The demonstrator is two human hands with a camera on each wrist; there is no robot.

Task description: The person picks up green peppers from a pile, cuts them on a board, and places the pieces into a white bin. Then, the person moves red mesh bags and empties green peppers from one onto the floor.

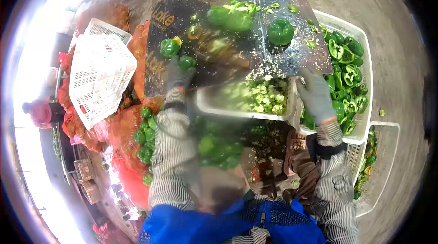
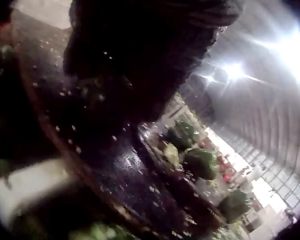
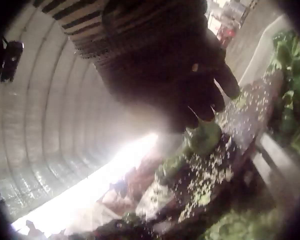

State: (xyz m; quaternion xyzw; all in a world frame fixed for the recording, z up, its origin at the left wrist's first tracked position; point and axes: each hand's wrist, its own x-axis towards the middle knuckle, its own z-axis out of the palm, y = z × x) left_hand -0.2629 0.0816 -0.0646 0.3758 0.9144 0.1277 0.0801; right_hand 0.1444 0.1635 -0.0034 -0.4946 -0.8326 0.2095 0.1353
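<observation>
Gloved in grey, my left hand (image 1: 179, 76) is at the left of the dark, seed-strewn board (image 1: 255, 57), its fingers around a small green bell pepper (image 1: 186, 62). Just beyond lies another green pepper (image 1: 169, 48). In the left wrist view the hand (image 2: 140, 55) is a dark shape that hides its grip. My right hand (image 1: 316, 95), also gloved, has loosely extended fingers at the board's near right corner, beside the crate of cut peppers (image 1: 349, 75). Farther back on the board are a whole green pepper (image 1: 280, 32) and blurred pepper pieces (image 1: 232, 18).
A white tub (image 1: 246, 115) holding pale pepper cores (image 1: 267, 98) sits under the board's near edge. Blurred green peppers (image 1: 221, 150) lie below it. White perforated crates (image 1: 102, 73) and red mesh sacks (image 1: 130, 148) stand at left. Another crate (image 1: 388, 166) is at lower right.
</observation>
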